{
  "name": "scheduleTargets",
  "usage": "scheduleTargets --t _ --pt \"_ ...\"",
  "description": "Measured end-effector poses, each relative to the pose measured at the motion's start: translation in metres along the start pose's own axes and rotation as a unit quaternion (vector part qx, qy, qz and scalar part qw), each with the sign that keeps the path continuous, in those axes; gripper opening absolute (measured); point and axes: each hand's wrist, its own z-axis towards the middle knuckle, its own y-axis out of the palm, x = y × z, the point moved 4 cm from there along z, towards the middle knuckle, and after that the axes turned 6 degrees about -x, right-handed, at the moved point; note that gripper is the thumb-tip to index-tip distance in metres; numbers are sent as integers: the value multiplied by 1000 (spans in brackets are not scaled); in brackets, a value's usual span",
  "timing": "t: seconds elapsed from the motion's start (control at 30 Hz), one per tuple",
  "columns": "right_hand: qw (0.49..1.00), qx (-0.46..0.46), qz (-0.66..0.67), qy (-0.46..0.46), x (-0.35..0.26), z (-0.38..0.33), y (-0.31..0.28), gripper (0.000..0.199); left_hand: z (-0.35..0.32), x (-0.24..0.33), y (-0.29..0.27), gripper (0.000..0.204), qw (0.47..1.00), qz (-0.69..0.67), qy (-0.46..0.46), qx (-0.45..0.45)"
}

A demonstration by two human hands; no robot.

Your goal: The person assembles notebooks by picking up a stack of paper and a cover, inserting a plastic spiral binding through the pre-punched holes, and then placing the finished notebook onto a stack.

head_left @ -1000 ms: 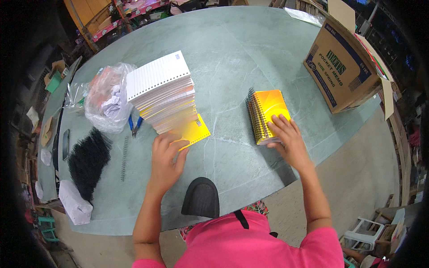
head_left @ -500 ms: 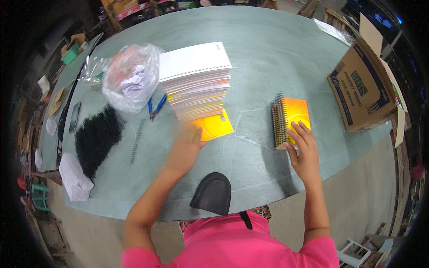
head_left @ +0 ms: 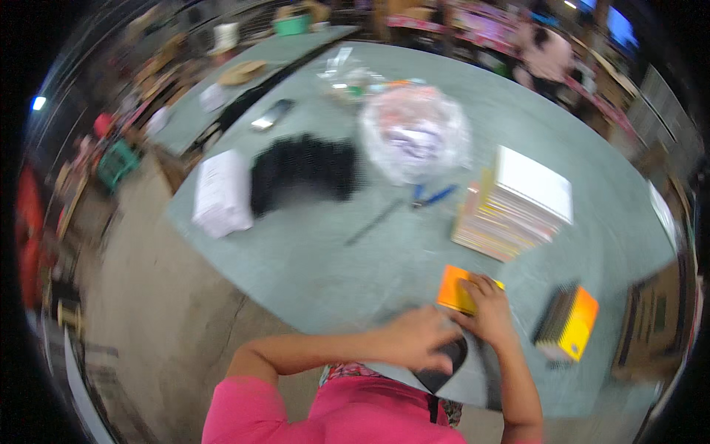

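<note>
A small yellow-orange notepad (head_left: 451,288) lies near the table's front edge, with my right hand (head_left: 486,311) over it, fingers curled on its cover and edge. Just left of it my left hand (head_left: 420,337), somewhat blurred, is held with thumb and fingers apart and nothing visible in it. Partly hidden below that hand is a black rounded pad (head_left: 457,357). Behind the notepad rises a tall stack of punched, unbound notepads (head_left: 510,214) with a white top sheet. Several wire-bound notepads (head_left: 573,325) with yellow-orange covers stand together to the right.
Farther left are blue-handled cutters (head_left: 435,196), one loose wire spiral (head_left: 373,222), a heap of black spirals (head_left: 307,174) and a white bundle (head_left: 222,194). Behind sit a clear plastic bag (head_left: 414,137) and a phone (head_left: 274,115). A cardboard box (head_left: 654,325) is at far right.
The view has swung left. My right hand has left the bound notepads for the yellow-orange one, which has come away from the stack toward me. My left hand has come off it.
</note>
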Motion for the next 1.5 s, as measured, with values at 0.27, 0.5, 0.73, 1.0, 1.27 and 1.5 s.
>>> scheduleTargets --t 0.27,0.5,0.73,1.0,1.27,1.5 --pt "995 39 -77 -43 -4 2 15 44 -15 -38 40 30 963 -213 -60 157" --pt "944 306 -64 107 12 -47 -122 30 -6 -100 -11 36 910 -187 -153 336" --pt "938 326 -111 36 8 55 -216 39 44 -101 -22 54 862 -44 -125 489" --pt "967 188 -172 5 6 46 -173 45 34 -115 -17 53 876 17 -177 449" --pt "955 212 -208 22 -39 -35 -162 28 10 -13 -53 74 856 31 56 514" --pt "981 68 173 44 -16 -43 -78 18 26 -44 10 37 935 -273 17 228"
